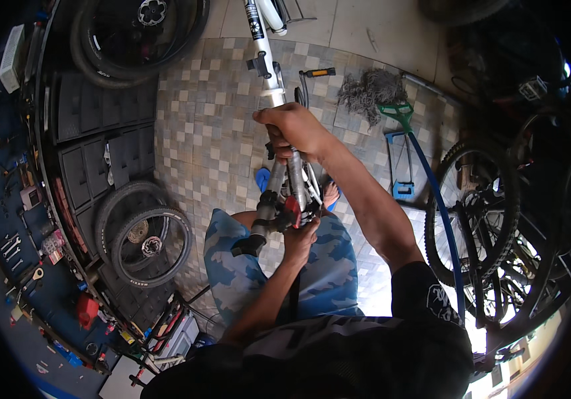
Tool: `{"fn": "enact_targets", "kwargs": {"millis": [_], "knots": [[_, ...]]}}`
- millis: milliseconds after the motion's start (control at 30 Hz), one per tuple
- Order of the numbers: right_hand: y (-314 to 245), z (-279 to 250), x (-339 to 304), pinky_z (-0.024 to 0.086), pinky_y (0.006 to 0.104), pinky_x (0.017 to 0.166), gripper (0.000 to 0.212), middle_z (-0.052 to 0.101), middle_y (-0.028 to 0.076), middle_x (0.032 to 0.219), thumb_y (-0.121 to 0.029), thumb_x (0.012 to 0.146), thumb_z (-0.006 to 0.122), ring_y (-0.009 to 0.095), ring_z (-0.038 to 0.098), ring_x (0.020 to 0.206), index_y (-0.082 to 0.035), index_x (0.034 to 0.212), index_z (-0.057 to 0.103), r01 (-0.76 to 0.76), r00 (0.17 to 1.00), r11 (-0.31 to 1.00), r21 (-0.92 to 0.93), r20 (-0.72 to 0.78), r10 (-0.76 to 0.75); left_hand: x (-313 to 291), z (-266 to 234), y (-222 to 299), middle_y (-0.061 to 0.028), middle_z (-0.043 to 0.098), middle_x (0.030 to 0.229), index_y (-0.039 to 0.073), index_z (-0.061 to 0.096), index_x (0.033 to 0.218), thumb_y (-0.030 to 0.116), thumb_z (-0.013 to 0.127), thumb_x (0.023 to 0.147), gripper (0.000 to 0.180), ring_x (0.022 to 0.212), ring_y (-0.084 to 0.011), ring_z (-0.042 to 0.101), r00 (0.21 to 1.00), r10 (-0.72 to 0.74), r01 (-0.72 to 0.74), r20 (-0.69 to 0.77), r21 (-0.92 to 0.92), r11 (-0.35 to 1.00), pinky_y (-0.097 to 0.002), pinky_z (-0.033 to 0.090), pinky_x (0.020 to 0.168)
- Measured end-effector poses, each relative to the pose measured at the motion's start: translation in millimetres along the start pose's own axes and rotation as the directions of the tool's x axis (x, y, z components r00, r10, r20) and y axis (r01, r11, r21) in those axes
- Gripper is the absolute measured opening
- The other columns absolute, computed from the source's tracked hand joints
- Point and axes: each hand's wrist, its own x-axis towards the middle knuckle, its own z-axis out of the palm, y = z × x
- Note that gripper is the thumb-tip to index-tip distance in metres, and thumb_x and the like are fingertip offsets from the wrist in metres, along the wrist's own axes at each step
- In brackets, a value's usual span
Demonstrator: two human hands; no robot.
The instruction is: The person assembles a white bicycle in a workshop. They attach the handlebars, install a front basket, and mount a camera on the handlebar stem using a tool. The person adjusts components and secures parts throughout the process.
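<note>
The right hand (293,128) clamps around the white-and-silver metal bicycle fork (273,80) to steady it upright over the knees, while just below, the left hand (300,241) closes on the red fitting (292,211) at its near end.

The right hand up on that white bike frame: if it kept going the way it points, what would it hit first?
Probably the white frame tube itself, since the right hand grips it pointing along it. Beyond lies the tiled floor, though depth is hard to judge.

We see a bicycle repair workshop: loose wheels (142,236) by the tool wall (16,253), parked bicycles (498,226) on tiled floor (205,133).
</note>
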Motion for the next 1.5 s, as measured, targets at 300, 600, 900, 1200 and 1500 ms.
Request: {"fn": "enact_targets", "kwargs": {"millis": [300,600,900,1200,1500], "knots": [[5.4,16.4,15.0,0.032,0.0326,0.047,0.041,0.034,-0.002,0.054,-0.030,0.093,0.069,0.013,0.033,0.043,-0.013,0.069,0.041,0.047,0.999,0.977,0.206,-0.023,-0.043,23.1,-50.9,26.8,0.0021,0.052,0.063,0.005,0.059,0.097,0.022,0.080,0.091,0.028,0.051,-0.0076,0.046,0.993,-0.027,-0.025,0.117,0.425,0.905,-0.0264,0.038,0.050],[61.8,-6.0,-12.9,0.041,0.0364,0.055,0.039,0.040,0.004,0.056,-0.030,0.098,0.064,0.019,0.043,0.049,-0.010,0.071,0.044,0.042,0.998,0.971,0.233,0.043,-0.053,-10.3,-56.2,13.1,0.0009,0.057,0.064,0.002,0.065,0.095,0.033,0.078,0.090,0.033,0.056,-0.0111,0.055,0.975,-0.073,-0.077,0.210,0.628,0.774,-0.0313,0.045,0.056],[50.9,-41.3,-26.3,0.042,0.0341,0.050,0.044,0.039,0.003,0.053,-0.033,0.099,0.064,0.019,0.041,0.045,-0.010,0.067,0.044,-0.018,0.994,0.976,0.218,0.109,-0.006,-9.3,-26.4,-26.8,-0.0050,0.065,0.073,0.003,0.065,0.089,0.030,0.086,0.084,0.034,0.059,-0.0102,0.058,0.917,-0.084,0.074,0.390,0.041,0.996,-0.0270,0.045,0.056],[58.0,-35.7,-33.8,0.031,0.0308,0.044,0.043,0.034,-0.002,0.051,-0.033,0.101,0.057,0.012,0.033,0.042,-0.015,0.067,0.039,0.029,0.995,0.964,0.266,0.083,-0.053,-1.0,-26.3,-5.9,0.0029,0.048,0.050,0.011,0.052,0.069,0.030,0.078,0.093,0.040,0.039,-0.0079,0.045,0.944,-0.221,0.089,0.243,0.458,0.884,-0.0264,0.034,0.038],[67.8,-34.0,-40.1,0.029,0.0310,0.042,0.038,0.032,-0.002,0.052,-0.025,0.098,0.061,0.012,0.031,0.040,-0.013,0.069,0.039,0.110,0.991,0.949,0.295,0.043,-0.128,3.3,-37.3,-16.1,0.0031,0.048,0.055,0.011,0.053,0.078,0.025,0.074,0.096,0.031,0.042,-0.0079,0.045,0.922,-0.277,0.092,0.270,0.543,0.835,-0.0270,0.036,0.041]]}}
